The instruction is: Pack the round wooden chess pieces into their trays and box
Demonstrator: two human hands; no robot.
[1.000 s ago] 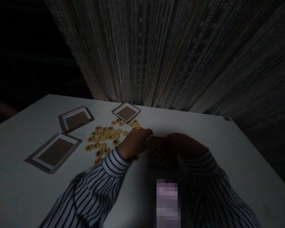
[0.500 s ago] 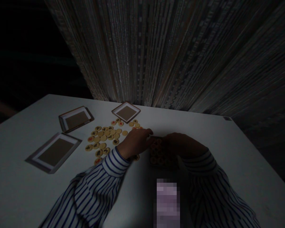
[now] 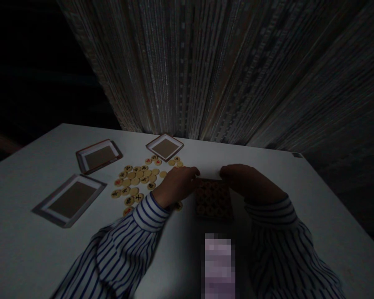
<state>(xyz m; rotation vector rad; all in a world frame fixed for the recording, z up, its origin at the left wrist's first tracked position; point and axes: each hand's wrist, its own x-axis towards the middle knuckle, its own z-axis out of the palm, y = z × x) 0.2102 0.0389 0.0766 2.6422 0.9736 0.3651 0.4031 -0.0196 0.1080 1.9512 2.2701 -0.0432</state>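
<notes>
A small dark box (image 3: 212,200) filled with round game discs lies on the white table (image 3: 268,174) in front of me. My left hand (image 3: 178,185) rests at its far left corner, fingers curled and touching the rim. My right hand (image 3: 246,181) curls over its far right corner. Left of my left hand, several loose wooden discs (image 3: 139,180) with black or red marks lie scattered on the table. The light is dim, so what the fingertips pinch is hidden.
Three shallow trays with brown insides lie on the table: one near left (image 3: 69,200), one farther back (image 3: 98,155), a small one (image 3: 165,146) by the wall. A ribbed grey curtain or wall (image 3: 224,74) rises behind the table.
My right hand has slid from over the box to its far right corner, uncovering the discs inside. My left hand has hardly moved.
</notes>
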